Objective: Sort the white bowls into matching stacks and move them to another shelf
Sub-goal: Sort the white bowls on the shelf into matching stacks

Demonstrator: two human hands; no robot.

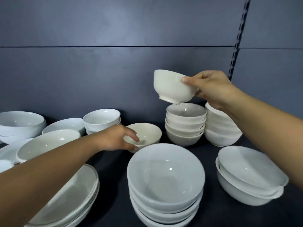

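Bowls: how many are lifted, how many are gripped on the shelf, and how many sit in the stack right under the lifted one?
Lifted bowl, right hand: 1
Shelf bowl, left hand: 1
Stack below: 4
Total: 6

We've got our right hand (213, 89) holding a small cream ceramic footed bowl (170, 86) tilted in the air, right above a stack of four small white bowls (185, 124). Our left hand (116, 138) pinches the rim of a cream bowl (147, 133) sitting on the dark shelf (114, 185).
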